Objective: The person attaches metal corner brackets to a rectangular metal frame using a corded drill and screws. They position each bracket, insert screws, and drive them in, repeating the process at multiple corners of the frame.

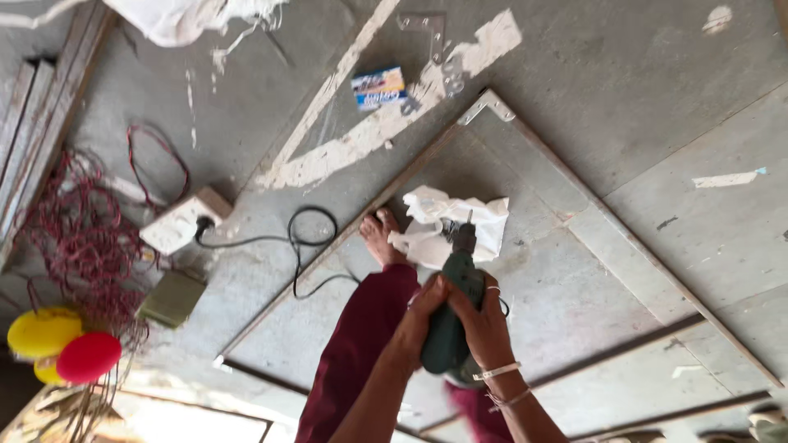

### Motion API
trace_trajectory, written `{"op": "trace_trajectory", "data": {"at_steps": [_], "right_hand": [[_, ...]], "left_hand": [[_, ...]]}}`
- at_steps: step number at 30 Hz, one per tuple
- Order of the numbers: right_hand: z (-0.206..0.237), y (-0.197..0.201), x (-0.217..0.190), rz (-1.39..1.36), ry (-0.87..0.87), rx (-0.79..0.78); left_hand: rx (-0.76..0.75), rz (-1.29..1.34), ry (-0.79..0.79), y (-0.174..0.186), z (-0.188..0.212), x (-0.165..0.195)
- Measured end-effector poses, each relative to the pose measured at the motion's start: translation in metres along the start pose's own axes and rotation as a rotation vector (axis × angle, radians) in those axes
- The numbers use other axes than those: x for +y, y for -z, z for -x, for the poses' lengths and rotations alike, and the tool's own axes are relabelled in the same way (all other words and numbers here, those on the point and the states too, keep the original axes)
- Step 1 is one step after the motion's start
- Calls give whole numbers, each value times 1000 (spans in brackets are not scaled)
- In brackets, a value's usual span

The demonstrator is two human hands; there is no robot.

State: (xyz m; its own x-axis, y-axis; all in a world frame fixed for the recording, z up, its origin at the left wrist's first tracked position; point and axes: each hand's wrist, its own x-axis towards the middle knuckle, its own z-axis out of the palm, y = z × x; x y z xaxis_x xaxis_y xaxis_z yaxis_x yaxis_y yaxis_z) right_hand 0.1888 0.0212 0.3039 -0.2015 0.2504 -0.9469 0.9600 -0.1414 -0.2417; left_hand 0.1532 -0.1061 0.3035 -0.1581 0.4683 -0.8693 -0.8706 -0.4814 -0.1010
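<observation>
Both my hands grip a green power drill [454,308], held in front of me with its bit pointing away, toward the floor. My left hand [423,320] wraps the left side of the drill body. On the right side sits my right hand [486,321], with a ring and bangles at the wrist. Just beyond the drill tip lies a crumpled white bag [447,226]. My bare foot [382,238] rests on the edge of a thin metal frame [574,221] lying flat on the grey floor.
A black cable [304,246] runs from the drill side to a white socket box [176,223]. Tangled red wire [78,238] and yellow and red round things [66,349] lie at the left. A small blue box [379,88] and white cloth [185,18] lie farther off.
</observation>
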Motion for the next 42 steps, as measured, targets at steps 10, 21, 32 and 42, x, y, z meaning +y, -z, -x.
{"op": "trace_trajectory", "data": {"at_steps": [10, 21, 32, 42], "right_hand": [[42, 54, -7, 387, 591, -456], [-2, 81, 32, -75, 56, 78], [4, 100, 4, -352, -8, 1], [1, 99, 9, -378, -39, 9]], "left_hand": [[180, 148, 21, -14, -7, 17], [402, -282, -293, -28, -74, -55], [1085, -986, -1364, 25, -192, 122], [826, -1470, -717, 12, -243, 139]]}}
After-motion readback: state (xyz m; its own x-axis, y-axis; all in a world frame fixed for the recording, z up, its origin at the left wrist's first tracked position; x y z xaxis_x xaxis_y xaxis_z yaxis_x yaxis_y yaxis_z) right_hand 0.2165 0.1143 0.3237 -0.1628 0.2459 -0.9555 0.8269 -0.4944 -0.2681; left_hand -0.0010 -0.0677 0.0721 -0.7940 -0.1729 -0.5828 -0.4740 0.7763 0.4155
